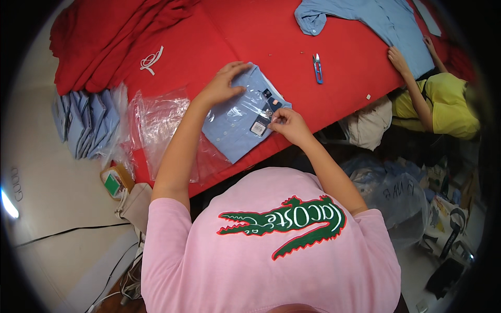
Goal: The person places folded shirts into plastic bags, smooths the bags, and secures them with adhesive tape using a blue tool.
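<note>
A folded light-blue shirt [229, 128] lies at the near edge of the red-covered table, with a glossy clear plastic layer over it. Dark hang tags [267, 99] and a label with a white barcode panel [258, 127] rest on its right side. My left hand [224, 86] is at the shirt's upper left, thumb and fingers apart, holding nothing. Beside the tags, at the shirt's right edge, the fingertips of my right hand [290, 126] are pinched together. What lies between them, a tag's edge or the plastic, is too small to make out.
Clear plastic bags [164, 117] lie left of the shirt, near a stack of folded blue garments [86, 122]. Red cloth [104, 41] is heaped behind. Blue thread snips [318, 69] lie at right. Another person in yellow [449, 104] handles a blue shirt [386, 23].
</note>
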`<action>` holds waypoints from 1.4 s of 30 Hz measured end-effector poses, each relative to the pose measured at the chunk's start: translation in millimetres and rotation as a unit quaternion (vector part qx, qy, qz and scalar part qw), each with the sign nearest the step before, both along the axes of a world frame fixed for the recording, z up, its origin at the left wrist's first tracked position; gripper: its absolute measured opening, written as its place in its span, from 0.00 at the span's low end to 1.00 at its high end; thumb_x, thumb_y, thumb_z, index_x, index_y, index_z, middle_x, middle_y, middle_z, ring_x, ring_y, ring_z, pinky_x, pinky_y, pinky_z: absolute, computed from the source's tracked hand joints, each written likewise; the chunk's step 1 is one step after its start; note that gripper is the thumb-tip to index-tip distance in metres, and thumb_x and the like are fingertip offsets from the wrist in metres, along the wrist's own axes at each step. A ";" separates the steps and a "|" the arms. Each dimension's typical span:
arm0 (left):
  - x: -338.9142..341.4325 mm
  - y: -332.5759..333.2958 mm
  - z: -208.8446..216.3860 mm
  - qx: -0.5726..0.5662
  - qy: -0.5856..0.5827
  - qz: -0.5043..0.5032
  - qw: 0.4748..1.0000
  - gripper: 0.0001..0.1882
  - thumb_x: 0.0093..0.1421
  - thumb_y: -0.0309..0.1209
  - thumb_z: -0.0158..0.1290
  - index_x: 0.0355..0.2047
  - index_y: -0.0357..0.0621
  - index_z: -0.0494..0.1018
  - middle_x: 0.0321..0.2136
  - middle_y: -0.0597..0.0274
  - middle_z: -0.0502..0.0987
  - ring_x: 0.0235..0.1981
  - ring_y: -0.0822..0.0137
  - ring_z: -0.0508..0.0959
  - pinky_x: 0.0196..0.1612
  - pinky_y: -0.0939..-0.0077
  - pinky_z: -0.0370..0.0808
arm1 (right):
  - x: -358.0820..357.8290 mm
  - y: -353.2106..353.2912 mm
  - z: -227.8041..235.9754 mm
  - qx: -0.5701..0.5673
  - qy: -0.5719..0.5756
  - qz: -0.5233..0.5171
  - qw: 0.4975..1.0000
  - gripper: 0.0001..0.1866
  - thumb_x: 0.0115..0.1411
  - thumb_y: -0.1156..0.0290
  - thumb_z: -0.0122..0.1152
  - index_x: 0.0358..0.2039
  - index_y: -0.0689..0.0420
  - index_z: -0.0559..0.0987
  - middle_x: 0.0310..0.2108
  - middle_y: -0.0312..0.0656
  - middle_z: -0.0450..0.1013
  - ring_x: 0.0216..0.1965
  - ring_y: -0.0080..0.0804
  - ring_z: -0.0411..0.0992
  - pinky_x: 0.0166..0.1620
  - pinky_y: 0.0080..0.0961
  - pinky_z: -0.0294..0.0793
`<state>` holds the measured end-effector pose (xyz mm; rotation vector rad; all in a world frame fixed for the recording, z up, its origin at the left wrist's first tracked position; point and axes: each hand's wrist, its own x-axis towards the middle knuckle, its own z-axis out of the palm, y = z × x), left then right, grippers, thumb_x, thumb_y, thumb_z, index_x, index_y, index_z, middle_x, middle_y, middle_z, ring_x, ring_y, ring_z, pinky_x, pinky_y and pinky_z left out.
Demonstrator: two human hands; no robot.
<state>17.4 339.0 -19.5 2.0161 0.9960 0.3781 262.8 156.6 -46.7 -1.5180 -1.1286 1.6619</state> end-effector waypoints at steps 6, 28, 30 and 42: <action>45.0 10.0 38.5 0.125 0.280 -0.227 0.924 0.16 0.53 0.28 0.66 0.44 0.55 0.84 0.80 0.49 0.55 0.82 0.46 0.48 0.79 0.44 0.57 | 8.5 9.2 3.6 -0.063 0.184 -0.057 0.979 0.12 0.61 0.83 0.68 0.44 0.61 0.77 0.34 0.38 0.80 0.40 0.23 0.80 0.44 0.21 0.79; 68.6 46.6 15.4 0.046 0.214 -0.106 0.970 0.15 0.75 0.42 0.54 0.45 0.41 0.78 0.38 0.48 0.85 0.41 0.48 0.85 0.46 0.55 0.79 | 35.6 -9.2 -39.5 0.083 0.034 -0.349 0.933 0.05 0.74 0.72 0.64 0.44 0.60 0.82 0.35 0.35 0.81 0.34 0.17 0.77 0.33 0.17 0.75; 57.4 49.6 2.5 0.009 0.175 -0.077 0.982 0.15 0.75 0.41 0.53 0.45 0.41 0.77 0.38 0.47 0.85 0.41 0.48 0.85 0.45 0.55 0.79 | 38.0 5.2 -44.6 0.091 0.034 -0.359 0.928 0.06 0.74 0.71 0.63 0.44 0.60 0.81 0.34 0.36 0.81 0.32 0.18 0.77 0.31 0.17 0.74; -27.1 36.7 176.7 0.100 0.027 0.087 0.991 0.09 0.72 0.32 0.60 0.41 0.39 0.80 0.36 0.57 0.85 0.39 0.65 0.83 0.44 0.71 0.78 | 49.5 135.8 138.6 0.436 -0.071 -0.182 0.879 0.05 0.72 0.73 0.66 0.43 0.60 0.83 0.34 0.35 0.83 0.31 0.17 0.76 0.33 0.19 0.74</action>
